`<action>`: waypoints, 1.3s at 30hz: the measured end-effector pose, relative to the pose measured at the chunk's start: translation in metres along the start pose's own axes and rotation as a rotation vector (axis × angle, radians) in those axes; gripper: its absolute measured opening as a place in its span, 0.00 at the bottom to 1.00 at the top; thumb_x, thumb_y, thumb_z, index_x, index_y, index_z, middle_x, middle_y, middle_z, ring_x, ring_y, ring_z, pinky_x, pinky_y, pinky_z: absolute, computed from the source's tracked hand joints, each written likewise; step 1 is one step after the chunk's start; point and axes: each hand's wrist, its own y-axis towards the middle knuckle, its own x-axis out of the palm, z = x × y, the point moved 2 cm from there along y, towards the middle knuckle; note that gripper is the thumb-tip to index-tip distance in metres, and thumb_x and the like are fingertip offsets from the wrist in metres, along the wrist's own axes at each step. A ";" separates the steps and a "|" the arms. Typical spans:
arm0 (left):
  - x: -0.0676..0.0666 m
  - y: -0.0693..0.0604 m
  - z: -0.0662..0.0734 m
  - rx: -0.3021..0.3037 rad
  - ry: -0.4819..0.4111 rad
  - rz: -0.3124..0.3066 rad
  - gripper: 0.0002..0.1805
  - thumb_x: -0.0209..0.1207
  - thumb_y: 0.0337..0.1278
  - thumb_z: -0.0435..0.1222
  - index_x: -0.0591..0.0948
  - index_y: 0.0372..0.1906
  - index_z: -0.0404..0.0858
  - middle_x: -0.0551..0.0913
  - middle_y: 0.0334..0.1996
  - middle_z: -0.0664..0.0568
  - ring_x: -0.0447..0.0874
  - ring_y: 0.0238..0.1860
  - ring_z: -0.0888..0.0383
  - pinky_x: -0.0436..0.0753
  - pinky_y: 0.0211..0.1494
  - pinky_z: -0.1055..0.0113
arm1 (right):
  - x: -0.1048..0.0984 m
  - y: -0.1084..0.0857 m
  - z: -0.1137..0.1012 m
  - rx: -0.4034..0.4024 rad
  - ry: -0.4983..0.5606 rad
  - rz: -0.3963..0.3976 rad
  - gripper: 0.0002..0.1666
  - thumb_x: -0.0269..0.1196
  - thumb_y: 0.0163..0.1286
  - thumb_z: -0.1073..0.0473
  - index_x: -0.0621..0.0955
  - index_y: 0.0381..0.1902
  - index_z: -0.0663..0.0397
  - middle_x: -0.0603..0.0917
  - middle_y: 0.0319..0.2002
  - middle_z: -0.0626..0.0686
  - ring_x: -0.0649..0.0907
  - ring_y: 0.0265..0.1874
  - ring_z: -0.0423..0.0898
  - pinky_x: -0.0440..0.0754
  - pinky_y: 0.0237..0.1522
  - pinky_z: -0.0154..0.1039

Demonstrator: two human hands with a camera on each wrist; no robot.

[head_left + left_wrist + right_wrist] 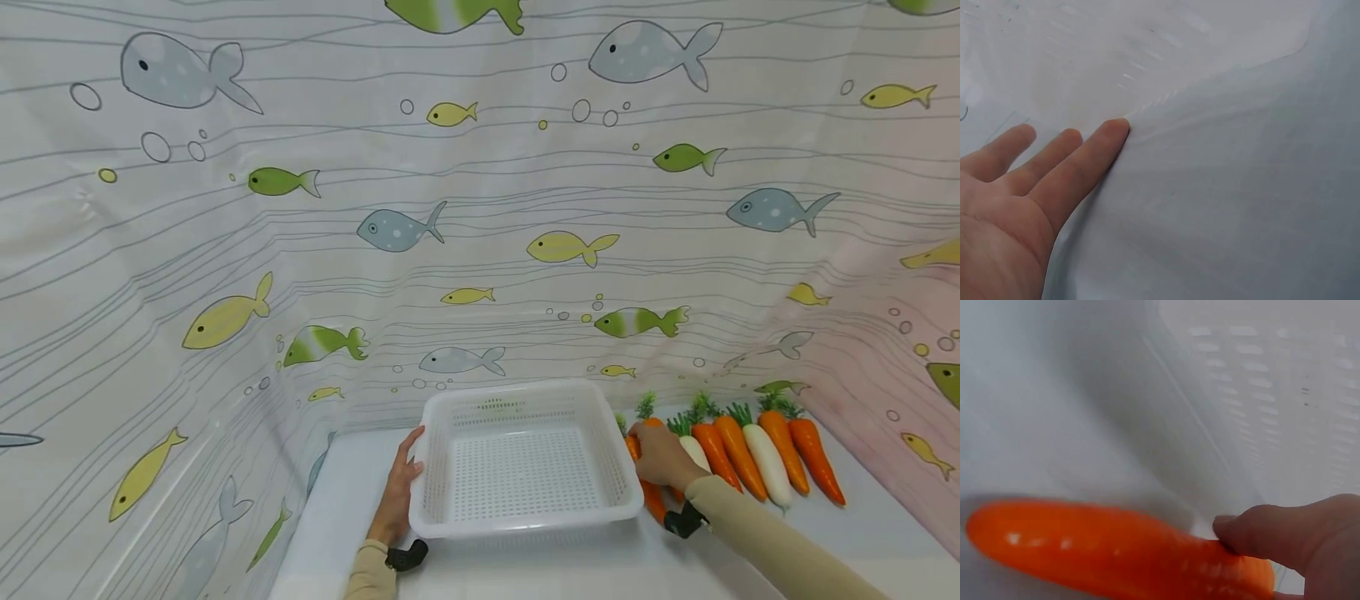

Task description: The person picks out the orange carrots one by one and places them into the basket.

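The left hand is at the lower centre-left of the head view, its forearm rising from the bottom edge with a slight lean to the right, and its fingers lie spread and nearly straight against the left side of the white basket, touching it without curling round it. In the left wrist view the palm fills the lower left and the fingers reach toward the upper right, the foremost fingertip at the basket's edge. The right hand is just beside the basket's right side, back uppermost, its sleeved forearm slanting up and left from the lower right corner. Its fingers are closed on the thick end of an orange carrot, with the thumb pressed on top in the right wrist view; the others are mostly hidden there. This carrot is at the left end of the row in the head view, its long axis steep and its tip pointing down and slightly right; in the right wrist view it runs almost level along the bottom, rounded tip to the left, thick end to the right. Further right on the white counter, more carrots and white radishes lie side by side, leafy tops toward the upper edge, tips toward the lower right, before a fish-printed cloth
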 end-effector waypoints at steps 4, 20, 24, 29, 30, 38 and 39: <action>-0.001 0.000 -0.001 -0.004 0.001 0.009 0.34 0.42 0.83 0.40 0.49 0.87 0.55 0.61 0.80 0.38 0.77 0.65 0.46 0.84 0.59 0.55 | 0.000 0.000 -0.001 -0.015 0.010 0.017 0.31 0.75 0.58 0.62 0.82 0.59 0.71 0.88 0.45 0.62 0.83 0.34 0.51 0.86 0.34 0.47; 0.003 0.000 -0.005 -0.022 -0.024 0.031 0.35 0.43 0.82 0.40 0.50 0.86 0.56 0.57 0.82 0.38 0.75 0.66 0.42 0.84 0.59 0.55 | -0.041 0.004 0.012 0.064 0.464 -0.147 0.38 0.77 0.61 0.59 0.79 0.65 0.75 0.89 0.48 0.63 0.90 0.36 0.51 0.92 0.38 0.48; 0.002 -0.001 -0.005 -0.027 -0.020 0.044 0.34 0.42 0.82 0.39 0.51 0.86 0.57 0.57 0.83 0.41 0.75 0.65 0.44 0.84 0.59 0.56 | -0.050 0.005 0.011 0.076 0.530 -0.186 0.41 0.76 0.64 0.58 0.76 0.68 0.77 0.89 0.49 0.63 0.91 0.37 0.51 0.93 0.40 0.50; 0.003 -0.002 -0.003 -0.028 -0.012 0.042 0.34 0.42 0.83 0.40 0.50 0.86 0.58 0.57 0.83 0.42 0.75 0.65 0.46 0.85 0.59 0.56 | -0.058 0.008 0.011 0.089 0.561 -0.212 0.44 0.75 0.67 0.57 0.71 0.71 0.79 0.86 0.53 0.67 0.91 0.40 0.52 0.93 0.43 0.52; 0.004 -0.002 -0.003 -0.027 -0.009 0.037 0.35 0.42 0.83 0.41 0.50 0.86 0.58 0.57 0.83 0.41 0.75 0.65 0.46 0.85 0.59 0.56 | -0.060 0.008 0.011 0.091 0.568 -0.211 0.45 0.75 0.67 0.56 0.70 0.71 0.80 0.86 0.54 0.68 0.90 0.40 0.52 0.93 0.43 0.52; 0.004 -0.003 -0.002 -0.027 0.032 0.048 0.35 0.42 0.83 0.42 0.49 0.87 0.58 0.55 0.83 0.41 0.73 0.66 0.45 0.84 0.59 0.57 | -0.071 0.009 0.002 0.087 0.617 -0.203 0.44 0.70 0.71 0.57 0.67 0.74 0.79 0.82 0.61 0.72 0.90 0.45 0.52 0.92 0.49 0.52; 0.005 -0.003 -0.002 -0.029 0.028 0.058 0.35 0.42 0.82 0.43 0.50 0.86 0.59 0.56 0.83 0.43 0.73 0.66 0.45 0.84 0.59 0.57 | -0.072 0.009 0.000 0.086 0.635 -0.210 0.44 0.70 0.72 0.56 0.67 0.74 0.78 0.81 0.61 0.71 0.89 0.45 0.52 0.91 0.50 0.51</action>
